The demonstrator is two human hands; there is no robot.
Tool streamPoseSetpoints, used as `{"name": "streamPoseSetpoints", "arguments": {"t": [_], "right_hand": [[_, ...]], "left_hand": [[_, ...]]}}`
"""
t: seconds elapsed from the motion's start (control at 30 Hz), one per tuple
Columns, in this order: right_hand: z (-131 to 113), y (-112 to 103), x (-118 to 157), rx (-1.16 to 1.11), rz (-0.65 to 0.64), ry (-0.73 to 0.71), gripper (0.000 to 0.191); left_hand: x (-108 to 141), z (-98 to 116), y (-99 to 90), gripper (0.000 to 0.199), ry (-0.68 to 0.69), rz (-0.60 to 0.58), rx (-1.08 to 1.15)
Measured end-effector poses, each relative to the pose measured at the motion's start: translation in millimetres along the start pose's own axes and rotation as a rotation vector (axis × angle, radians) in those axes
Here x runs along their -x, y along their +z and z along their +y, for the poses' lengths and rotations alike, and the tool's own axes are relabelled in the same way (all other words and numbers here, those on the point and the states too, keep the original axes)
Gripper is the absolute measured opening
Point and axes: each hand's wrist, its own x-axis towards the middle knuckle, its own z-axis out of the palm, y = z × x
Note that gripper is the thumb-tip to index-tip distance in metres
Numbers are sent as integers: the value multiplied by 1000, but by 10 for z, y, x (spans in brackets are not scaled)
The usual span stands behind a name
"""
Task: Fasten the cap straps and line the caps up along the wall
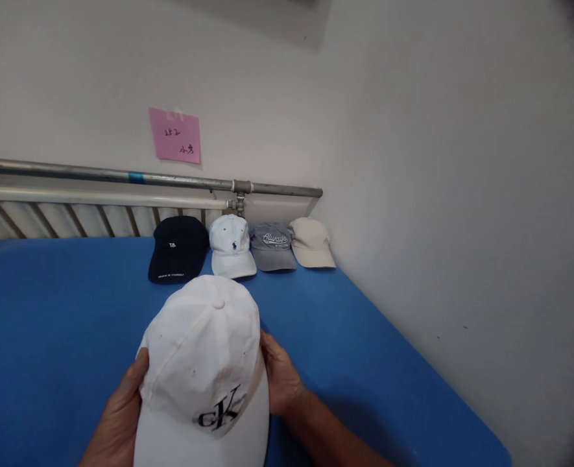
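A white cap (203, 350) with black "CK" lettering is held up over the blue table, its brim pointing down toward me. My left hand (121, 408) grips its left edge, thumb on the outside. On the right side, my right hand (279, 375) holds the cap's edge, with some fingers hidden behind it. Beyond it, a row of caps stands at the table's back: a black cap (179, 243), a pale cap with a small dark logo (231, 240), a grey cap with white script (272, 245) and a beige cap (310, 240).
The blue table (63, 324) meets a wall on the right. Behind it run a metal pipe (184, 181), a white pipe (96, 195) and a ribbed radiator (67, 220). A pink note (176, 136) is stuck on the back wall.
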Motion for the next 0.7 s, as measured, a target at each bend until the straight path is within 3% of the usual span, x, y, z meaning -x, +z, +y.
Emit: {"name": "streamPoseSetpoints", "arguments": {"t": [0.43, 0.7], "right_hand": [[-36, 95, 26, -4, -13, -37, 39], [-49, 90, 23, -3, 48, -109, 40]], "left_hand": [[2, -6, 117, 63, 32, -15, -22], [-16, 10, 107, 65, 107, -36, 39]]}}
